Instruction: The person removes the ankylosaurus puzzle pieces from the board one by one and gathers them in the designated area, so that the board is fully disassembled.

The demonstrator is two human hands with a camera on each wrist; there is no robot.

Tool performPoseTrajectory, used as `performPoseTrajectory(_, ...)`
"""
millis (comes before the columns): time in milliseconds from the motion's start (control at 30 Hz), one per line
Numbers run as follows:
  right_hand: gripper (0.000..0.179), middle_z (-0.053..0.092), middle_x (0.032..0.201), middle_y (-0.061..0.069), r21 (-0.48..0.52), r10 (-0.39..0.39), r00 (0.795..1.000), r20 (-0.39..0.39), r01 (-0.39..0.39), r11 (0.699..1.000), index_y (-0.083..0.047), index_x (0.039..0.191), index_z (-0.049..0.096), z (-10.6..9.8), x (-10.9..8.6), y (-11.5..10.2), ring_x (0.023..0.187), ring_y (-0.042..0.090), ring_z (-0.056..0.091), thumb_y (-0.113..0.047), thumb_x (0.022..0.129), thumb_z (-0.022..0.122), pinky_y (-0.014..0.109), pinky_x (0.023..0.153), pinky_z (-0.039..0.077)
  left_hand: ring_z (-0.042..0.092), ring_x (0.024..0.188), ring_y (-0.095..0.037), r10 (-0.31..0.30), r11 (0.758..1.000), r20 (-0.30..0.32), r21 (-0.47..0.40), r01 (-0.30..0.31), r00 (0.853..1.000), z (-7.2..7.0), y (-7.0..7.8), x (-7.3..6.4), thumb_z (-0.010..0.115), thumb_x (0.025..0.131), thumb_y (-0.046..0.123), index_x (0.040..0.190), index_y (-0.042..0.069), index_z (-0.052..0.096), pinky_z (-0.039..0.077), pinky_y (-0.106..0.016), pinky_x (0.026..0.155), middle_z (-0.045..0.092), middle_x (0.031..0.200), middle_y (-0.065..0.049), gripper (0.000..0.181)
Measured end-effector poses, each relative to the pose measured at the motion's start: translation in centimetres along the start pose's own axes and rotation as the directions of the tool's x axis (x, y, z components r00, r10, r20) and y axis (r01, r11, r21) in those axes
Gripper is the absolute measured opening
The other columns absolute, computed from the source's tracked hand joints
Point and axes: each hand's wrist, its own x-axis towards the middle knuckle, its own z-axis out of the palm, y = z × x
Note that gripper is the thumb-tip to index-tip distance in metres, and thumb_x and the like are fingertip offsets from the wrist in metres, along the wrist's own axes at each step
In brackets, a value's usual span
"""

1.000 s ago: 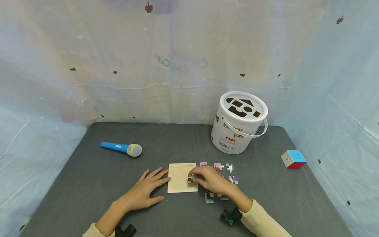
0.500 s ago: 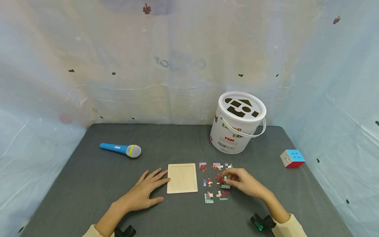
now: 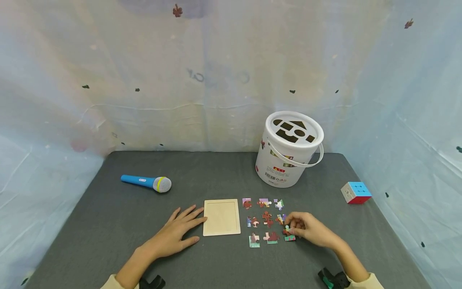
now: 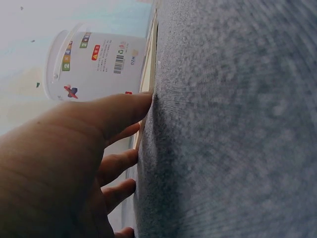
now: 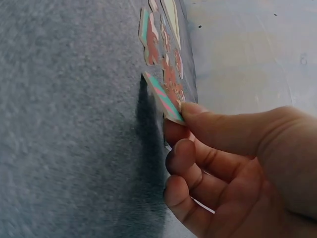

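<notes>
My right hand [image 3: 312,229] pinches a jigsaw puzzle piece [image 5: 161,96] between thumb and fingertips. In the right wrist view the piece is tilted, with a shadow under it, and shows a green band with pink marks. Several other puzzle pieces [image 3: 267,218] lie in rows on the grey table, left of that hand. A shallow, bare wooden puzzle tray [image 3: 221,218] lies to the left of these pieces. My left hand [image 3: 173,235] rests palm down on the table with fingers spread, its fingertips right at the tray's left edge.
A white bucket [image 3: 285,160] with shape holes in its lid stands at the back right. A blue toy microphone [image 3: 144,182] lies at the back left. A puzzle cube [image 3: 356,193] sits near the right table edge. A pale curtain surrounds the table [image 3: 202,176].
My right hand has carried the puzzle piece from over the wooden tray rightwards, past the other pieces, to the lower right end of their rows. The left hand has stayed put.
</notes>
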Motion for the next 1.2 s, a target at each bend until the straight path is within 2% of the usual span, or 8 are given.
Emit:
performPoseTrajectory(267,0.008,0.061,0.076,0.011,0.025,-0.024,1.0,-0.01,0.024,0.999,0.001,0.103,0.064,0.5,-0.2,0.4,0.06,0.005,0.051,0.001,0.095,0.064,0.024,0.051,0.046,0.021,0.149,-0.035,-0.003,1.0,0.005,0.005,0.003,1.0,0.1,-0.2,0.0,0.066,0.096,0.039,0.151,0.023,0.047,0.01,-0.071,0.112,0.031,0.161,-0.006,0.06)
performPoseTrajectory(500,0.011,0.06,0.076,0.005,0.033,-0.023,0.999,-0.023,0.024,0.999,0.001,0.103,0.064,0.8,-0.3,0.7,0.059,0.004,0.05,-0.003,0.093,0.068,0.024,0.05,0.045,0.021,0.149,-0.035,-0.006,1.0,0.009,0.012,0.006,1.0,0.0,-0.1,0.0,0.069,0.094,0.039,0.151,0.023,0.047,0.01,-0.071,0.112,0.031,0.161,-0.006,0.063)
performPoseTrajectory(633,0.021,0.059,0.078,0.003,0.018,-0.012,1.0,-0.026,0.013,1.0,0.0,0.104,0.064,1.0,-0.4,0.7,0.062,0.004,0.051,-0.007,0.088,0.075,0.022,0.052,0.045,0.022,0.149,-0.035,-0.006,1.0,0.006,0.008,0.005,1.0,0.0,-0.1,0.0,0.07,0.093,0.039,0.151,0.022,0.047,0.01,-0.071,0.111,0.031,0.161,-0.006,0.064)
performPoseTrajectory(800,0.027,0.058,0.08,0.007,0.007,0.005,1.0,-0.021,-0.005,1.0,0.0,0.106,0.063,1.1,-0.6,0.6,0.062,0.005,0.049,-0.005,0.084,0.079,0.022,0.053,0.045,0.021,0.149,-0.035,-0.004,1.0,0.006,0.002,0.004,1.0,0.1,-0.1,0.0,0.07,0.093,0.039,0.151,0.023,0.047,0.01,-0.072,0.111,0.031,0.161,-0.006,0.065)
performPoseTrajectory(1200,0.028,0.057,0.08,0.005,-0.037,0.002,0.999,-0.047,-0.003,0.999,-0.002,0.106,0.064,1.6,-0.9,0.4,0.061,0.003,0.047,-0.005,0.084,0.079,0.023,0.052,0.045,0.02,0.15,-0.034,0.001,1.0,-0.002,0.007,-0.001,1.0,0.2,-0.2,0.0,0.067,0.095,0.039,0.152,0.023,0.046,0.01,-0.071,0.111,0.03,0.162,-0.005,0.062)
